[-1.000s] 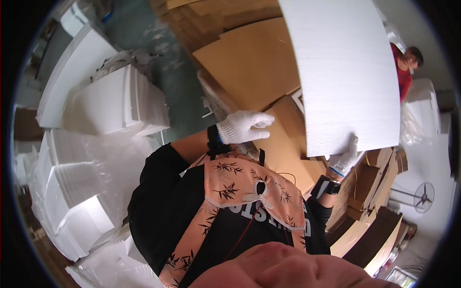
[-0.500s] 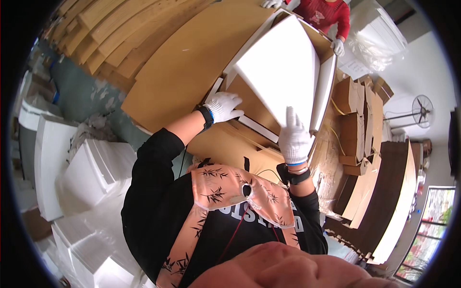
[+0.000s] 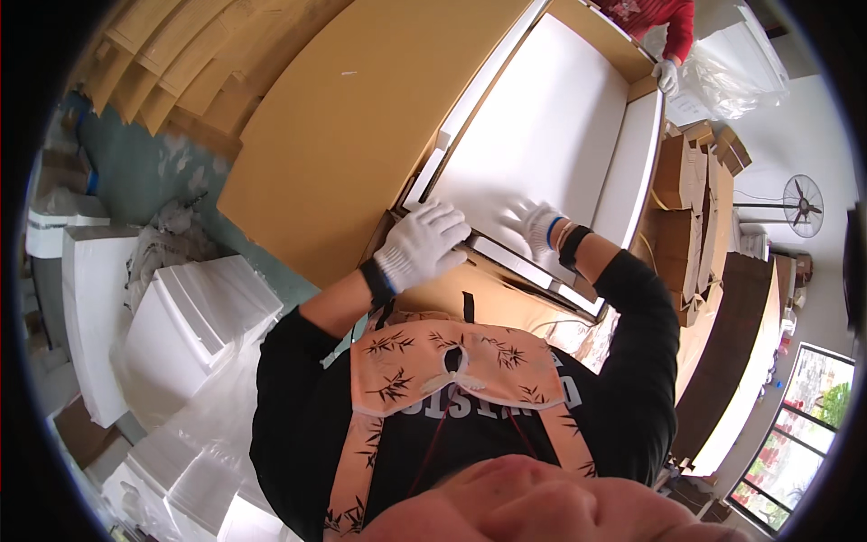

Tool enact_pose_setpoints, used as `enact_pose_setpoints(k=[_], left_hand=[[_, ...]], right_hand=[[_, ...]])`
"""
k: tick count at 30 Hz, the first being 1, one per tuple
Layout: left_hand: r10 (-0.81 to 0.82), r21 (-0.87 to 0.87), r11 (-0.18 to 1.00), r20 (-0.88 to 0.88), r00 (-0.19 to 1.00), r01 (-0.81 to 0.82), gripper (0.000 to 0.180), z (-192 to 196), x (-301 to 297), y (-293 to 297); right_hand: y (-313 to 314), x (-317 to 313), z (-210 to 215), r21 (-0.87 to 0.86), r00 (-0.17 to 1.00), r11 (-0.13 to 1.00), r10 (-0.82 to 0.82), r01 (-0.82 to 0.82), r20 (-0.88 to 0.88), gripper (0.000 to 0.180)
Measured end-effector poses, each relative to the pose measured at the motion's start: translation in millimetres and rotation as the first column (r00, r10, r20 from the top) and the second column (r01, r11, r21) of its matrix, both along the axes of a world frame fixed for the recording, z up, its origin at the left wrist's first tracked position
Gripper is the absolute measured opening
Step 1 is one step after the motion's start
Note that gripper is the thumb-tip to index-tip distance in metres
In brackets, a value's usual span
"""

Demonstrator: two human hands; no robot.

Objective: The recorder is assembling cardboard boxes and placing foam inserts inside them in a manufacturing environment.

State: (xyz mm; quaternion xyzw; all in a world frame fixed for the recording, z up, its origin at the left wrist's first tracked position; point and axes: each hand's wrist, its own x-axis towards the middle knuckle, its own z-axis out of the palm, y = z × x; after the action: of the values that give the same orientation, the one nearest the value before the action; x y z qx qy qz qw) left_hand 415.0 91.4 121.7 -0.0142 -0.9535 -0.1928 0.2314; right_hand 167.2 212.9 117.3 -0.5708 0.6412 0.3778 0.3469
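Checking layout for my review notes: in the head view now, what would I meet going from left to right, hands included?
Stack of white foam, left gloved hand, right gloved hand, co-worker's gloved hand, round fan.

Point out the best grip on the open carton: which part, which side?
Probably the carton's near rim, from the wearer's side, fingers curling over the top. It is a narrow, raised edge facing the wearer. The white sheet lies flat inside, so it offers less to grasp.
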Motion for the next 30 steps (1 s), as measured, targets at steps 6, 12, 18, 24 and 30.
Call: enact_pose_setpoints(k=[6, 12, 18, 24, 30], left_hand=[[0.267, 0.351, 0.9, 0.027, 0.963, -0.259, 0.029, 6, 92, 11], [0.681, 0.522, 0.485, 0.277, 0.678, -0.701, 0.03, -37, 177, 75], [0.372, 0.37, 0.558, 0.689, 0.622, -0.743, 0.036, -119, 185, 133], [-0.047, 0.268, 0.896, 0.85, 0.524, -0.355, 0.037, -187, 145, 122], [-0.211, 0.194, 0.978, 0.884, 0.418, 0.083, 0.039, -178, 51, 81]], right_hand=[[-60, 21, -69, -0.261, 0.984, 0.959, 0.142, -0.11, 0.107, 0.069], [-42, -18, -66, -0.322, 0.979, 0.942, 0.148, -0.097, 0.138, 0.056], [70, -88, -3, -0.672, 0.992, 0.737, 0.121, -0.073, 0.024, 0.04], [308, -26, -4, -0.868, 0.672, -0.126, -0.582, 0.481, 0.457, 0.052], [471, 151, -41, -0.853, 0.264, -0.214, -0.89, 0.475, 0.371, 0.035]])
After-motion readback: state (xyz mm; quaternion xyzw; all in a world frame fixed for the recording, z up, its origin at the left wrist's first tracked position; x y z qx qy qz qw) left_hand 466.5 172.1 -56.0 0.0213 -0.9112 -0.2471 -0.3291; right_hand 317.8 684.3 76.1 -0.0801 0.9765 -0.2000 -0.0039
